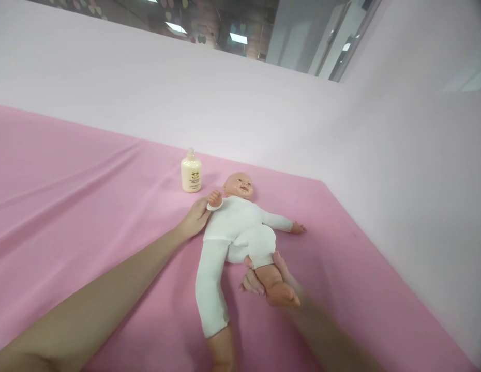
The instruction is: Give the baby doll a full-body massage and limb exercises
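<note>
A baby doll [240, 217] with a white cloth body lies on its back, its head away from me. My left hand [196, 217] is at the doll's raised arm on the left, close to the white cuff; its fingertips are partly hidden behind the doll. My right hand [285, 276] is wrapped round the doll's lower leg on the right, just below the white cloth, with fingers showing on both sides of the leg. That leg is bent up, while the other stretches towards me. The doll's right-side arm lies out on the sheet.
A cream-coloured bottle [191, 174] with a printed label stands beyond my left hand. The pink sheet [89, 206] has folds on the left. White walls [225, 108] rise behind and to the right, with a window [209, 26] above.
</note>
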{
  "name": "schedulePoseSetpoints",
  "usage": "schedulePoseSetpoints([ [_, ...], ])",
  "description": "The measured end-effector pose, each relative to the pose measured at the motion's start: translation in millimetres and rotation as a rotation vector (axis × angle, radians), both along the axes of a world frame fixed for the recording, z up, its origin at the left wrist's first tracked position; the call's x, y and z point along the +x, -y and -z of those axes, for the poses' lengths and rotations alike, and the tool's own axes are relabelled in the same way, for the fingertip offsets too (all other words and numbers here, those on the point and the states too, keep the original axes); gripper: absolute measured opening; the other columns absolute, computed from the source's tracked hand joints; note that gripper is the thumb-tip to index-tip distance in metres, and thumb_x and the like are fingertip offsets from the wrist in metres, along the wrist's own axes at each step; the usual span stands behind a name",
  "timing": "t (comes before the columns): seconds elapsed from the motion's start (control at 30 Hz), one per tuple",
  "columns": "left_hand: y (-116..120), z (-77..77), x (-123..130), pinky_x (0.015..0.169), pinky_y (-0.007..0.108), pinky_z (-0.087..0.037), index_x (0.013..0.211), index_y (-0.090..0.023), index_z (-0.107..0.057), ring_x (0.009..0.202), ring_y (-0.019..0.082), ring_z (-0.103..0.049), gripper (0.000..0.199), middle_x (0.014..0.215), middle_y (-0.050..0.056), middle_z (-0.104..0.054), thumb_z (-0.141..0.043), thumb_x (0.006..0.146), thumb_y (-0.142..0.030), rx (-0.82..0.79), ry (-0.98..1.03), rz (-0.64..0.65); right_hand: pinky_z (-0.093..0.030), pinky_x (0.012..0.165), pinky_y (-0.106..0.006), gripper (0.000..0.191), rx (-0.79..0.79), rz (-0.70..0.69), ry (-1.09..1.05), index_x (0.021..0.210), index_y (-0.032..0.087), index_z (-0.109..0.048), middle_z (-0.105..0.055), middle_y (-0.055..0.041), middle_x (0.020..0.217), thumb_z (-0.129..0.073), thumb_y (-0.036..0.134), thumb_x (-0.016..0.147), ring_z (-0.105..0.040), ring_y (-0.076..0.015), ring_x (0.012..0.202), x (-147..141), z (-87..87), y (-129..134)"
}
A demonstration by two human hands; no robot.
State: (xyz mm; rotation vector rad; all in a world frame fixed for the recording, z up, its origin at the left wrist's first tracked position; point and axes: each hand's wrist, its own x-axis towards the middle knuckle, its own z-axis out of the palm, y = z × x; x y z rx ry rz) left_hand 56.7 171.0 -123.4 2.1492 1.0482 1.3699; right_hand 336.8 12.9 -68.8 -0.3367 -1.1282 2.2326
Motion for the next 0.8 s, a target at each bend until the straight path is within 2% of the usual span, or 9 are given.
schedulePoseSetpoints([
  [0.23,1.3,-4.2,0.7,0.101,0.048,-0.049,0.118,-0.019,-0.061,0.108,0.028,-0.064,0.034,0.116,0.011,-0.068,-0.042,0.102,-0.042,-0.013,-0.034,-0.005,-0.044,0.083,-0.036,0.065,0.017,-0.086,-0.09,0.094,0.021,-0.056,-0.048,0.0042,0.06,-0.039,0.083,0.088,-0.042,-0.0147,0.061,-0.2,2.4,-1.1],
  [0.4,5.1,-8.9,1.9,0.102,0.046,-0.049,0.121,-0.019,-0.061,0.11,0.027,-0.063,0.035,0.12,0.012,-0.068,-0.04,0.104,-0.041,0.019,-0.055,0.005,-0.044,0.082,-0.036,0.069,0.008,-0.073,-0.087,0.091,0.02,-0.056,-0.046,0.0042,0.06,-0.037,0.086,0.085,-0.043,-0.0148,0.061,-0.4,2.7,-1.3],
  [0.6,1.3,1.0,-0.6,0.11,0.05,-0.043,0.136,-0.022,-0.058,0.124,0.028,-0.058,0.041,0.135,0.012,-0.063,-0.04,0.104,-0.041,0.049,-0.112,-0.025,-0.044,0.083,-0.036,0.067,-0.002,-0.02,-0.083,0.091,0.02,-0.056,-0.044,0.0049,0.058,-0.038,0.084,0.086,-0.039,-0.0139,0.058,0.0,9.3,-4.8],
  [0.8,-0.1,5.7,-2.4,0.113,0.05,-0.041,0.14,-0.023,-0.055,0.126,0.027,-0.057,0.042,0.139,0.011,-0.062,-0.039,0.105,-0.039,0.053,-0.138,-0.016,-0.041,0.081,-0.038,0.068,-0.06,0.034,-0.05,0.087,0.022,-0.055,-0.04,0.0072,0.054,-0.042,0.089,0.08,-0.034,-0.0135,0.055,-0.8,11.1,-5.1],
])
